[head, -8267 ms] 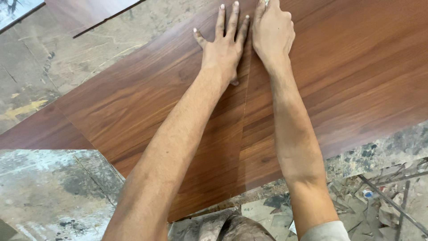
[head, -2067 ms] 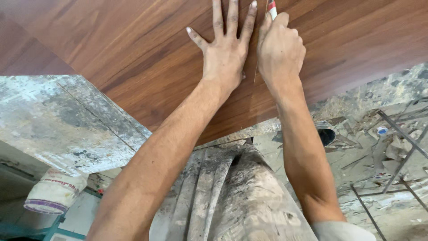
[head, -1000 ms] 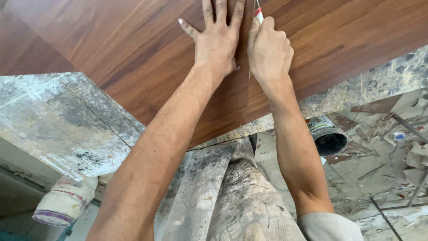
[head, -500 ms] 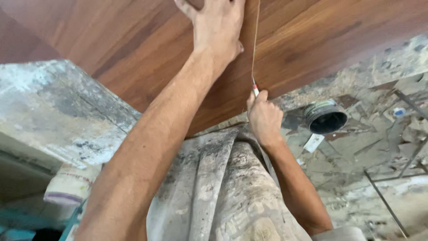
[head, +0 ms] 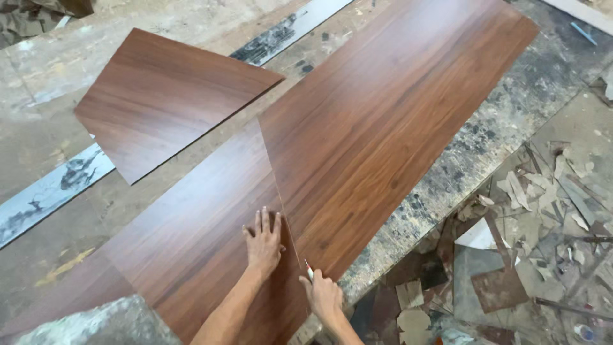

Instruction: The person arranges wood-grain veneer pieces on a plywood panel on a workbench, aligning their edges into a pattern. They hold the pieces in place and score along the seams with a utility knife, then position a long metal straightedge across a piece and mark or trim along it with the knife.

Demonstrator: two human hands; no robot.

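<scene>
The right hand (head: 324, 295) is closed around a small cutter (head: 308, 271) with a red and white tip, its point set on the near end of a thin scored line that runs away from the grip across the long wood-grain laminate sheet (head: 383, 115); just left of the grip the left hand (head: 264, 239) lies flat, fingers spread and holding nothing, pressing the sheet to the worn bench (head: 466, 160). Judging from the head view, the line reaches the sheet's far edge yet both sides still lie together, so parting them seems left, while a separate laminate piece (head: 166, 96) rests well beyond the left hand; both forearms reach forward, the right wrist low at the near edge
</scene>
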